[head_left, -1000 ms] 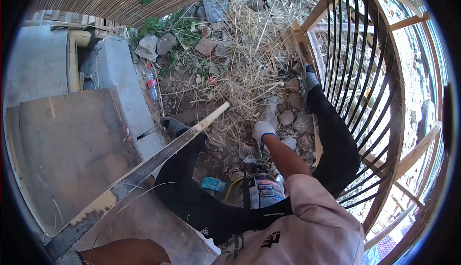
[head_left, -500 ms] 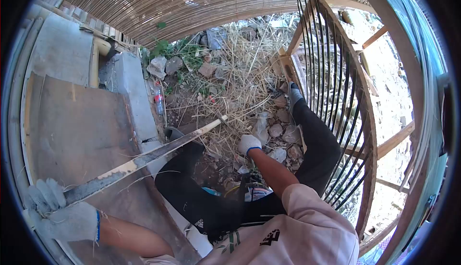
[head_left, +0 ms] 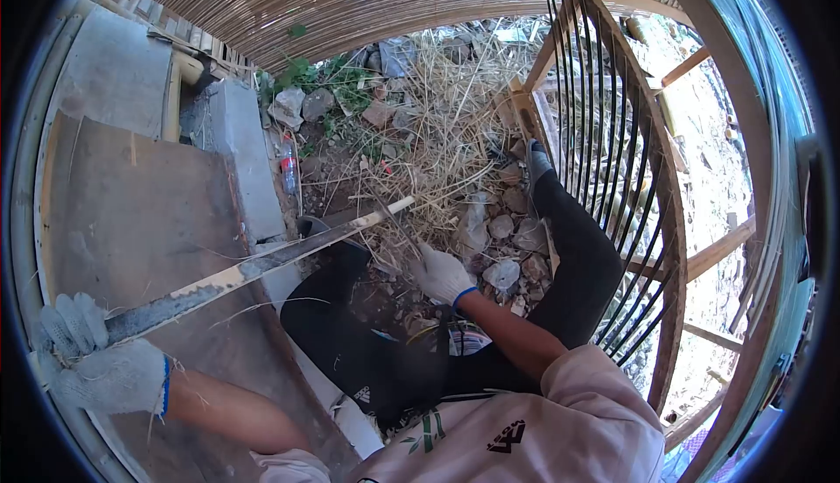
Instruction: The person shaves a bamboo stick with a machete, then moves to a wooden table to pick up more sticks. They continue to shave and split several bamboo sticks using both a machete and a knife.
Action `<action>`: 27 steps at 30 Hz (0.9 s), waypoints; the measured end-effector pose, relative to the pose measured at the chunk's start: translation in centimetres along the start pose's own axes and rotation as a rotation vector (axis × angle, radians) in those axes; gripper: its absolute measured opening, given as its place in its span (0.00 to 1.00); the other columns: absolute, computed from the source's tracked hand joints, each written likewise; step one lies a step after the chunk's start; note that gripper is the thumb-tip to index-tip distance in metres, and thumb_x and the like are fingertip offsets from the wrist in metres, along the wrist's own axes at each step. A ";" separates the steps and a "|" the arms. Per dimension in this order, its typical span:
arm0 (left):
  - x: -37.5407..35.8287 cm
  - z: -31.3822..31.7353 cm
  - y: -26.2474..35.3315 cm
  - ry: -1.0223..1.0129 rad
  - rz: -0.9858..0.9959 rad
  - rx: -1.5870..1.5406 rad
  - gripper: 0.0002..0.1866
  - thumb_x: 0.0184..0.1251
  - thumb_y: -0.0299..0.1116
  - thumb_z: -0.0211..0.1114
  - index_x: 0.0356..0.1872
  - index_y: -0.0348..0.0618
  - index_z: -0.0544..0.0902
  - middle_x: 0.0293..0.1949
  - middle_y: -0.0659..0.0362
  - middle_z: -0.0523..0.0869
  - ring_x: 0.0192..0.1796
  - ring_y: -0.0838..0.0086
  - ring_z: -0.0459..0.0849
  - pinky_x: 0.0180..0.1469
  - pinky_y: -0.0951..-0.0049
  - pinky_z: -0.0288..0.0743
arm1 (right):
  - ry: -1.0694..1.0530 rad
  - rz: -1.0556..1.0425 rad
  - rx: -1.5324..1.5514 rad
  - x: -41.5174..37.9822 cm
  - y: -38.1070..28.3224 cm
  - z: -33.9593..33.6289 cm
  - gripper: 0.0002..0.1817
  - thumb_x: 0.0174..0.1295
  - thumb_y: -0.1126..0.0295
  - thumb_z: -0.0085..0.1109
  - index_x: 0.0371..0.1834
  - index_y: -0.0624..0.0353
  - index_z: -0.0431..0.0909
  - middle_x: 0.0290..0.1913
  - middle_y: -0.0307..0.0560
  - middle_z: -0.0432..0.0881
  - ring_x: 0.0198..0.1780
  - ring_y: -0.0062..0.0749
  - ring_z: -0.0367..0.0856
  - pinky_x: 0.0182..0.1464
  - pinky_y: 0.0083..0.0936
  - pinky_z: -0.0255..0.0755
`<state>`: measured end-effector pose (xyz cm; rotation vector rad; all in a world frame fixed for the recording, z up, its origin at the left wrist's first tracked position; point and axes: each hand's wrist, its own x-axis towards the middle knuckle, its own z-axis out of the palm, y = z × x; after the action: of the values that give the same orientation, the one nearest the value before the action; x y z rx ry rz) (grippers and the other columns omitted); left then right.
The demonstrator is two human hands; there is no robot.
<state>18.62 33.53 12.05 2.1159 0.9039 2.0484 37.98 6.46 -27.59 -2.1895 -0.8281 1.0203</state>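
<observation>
My left hand (head_left: 109, 356), in a whitish work glove with a blue cuff, is closed around the lower left end of a long wooden strip (head_left: 255, 267). Pale with grey patches, the strip slants up over my left leg to a light tip. A gloved fist, my right hand (head_left: 442, 276), grips a knife (head_left: 401, 227) whose thin dark blade points up and left. The blade crosses the strip near its far tip in this view. Its handle is hidden inside the glove. Thin fibres hang off the strip.
A brown board (head_left: 149, 212) and a concrete block (head_left: 247, 164) lie on the left. Stones (head_left: 529, 236) and dry straw (head_left: 446, 115) cover the ground ahead, with a plastic bottle (head_left: 290, 166) beside the block. Along the right stands a wooden frame with dark rods (head_left: 617, 168).
My right hand has moved left and slightly down, bringing the knife blade into view across the strip's tip. The left hand keeps its grip, slightly shifted left.
</observation>
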 end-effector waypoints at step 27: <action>1.6 6.0 6.4 -0.212 -0.160 -0.574 0.14 0.78 0.49 0.56 0.32 0.57 0.70 0.22 0.72 0.60 0.17 0.82 0.58 0.16 0.77 0.58 | -0.148 0.008 0.375 2.5 1.2 0.6 0.21 0.80 0.54 0.51 0.53 0.61 0.85 0.43 0.65 0.89 0.49 0.66 0.87 0.53 0.53 0.78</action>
<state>26.46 31.03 15.58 1.8271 0.3759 1.6954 39.13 7.63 -29.88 -1.8187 -0.6312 1.2425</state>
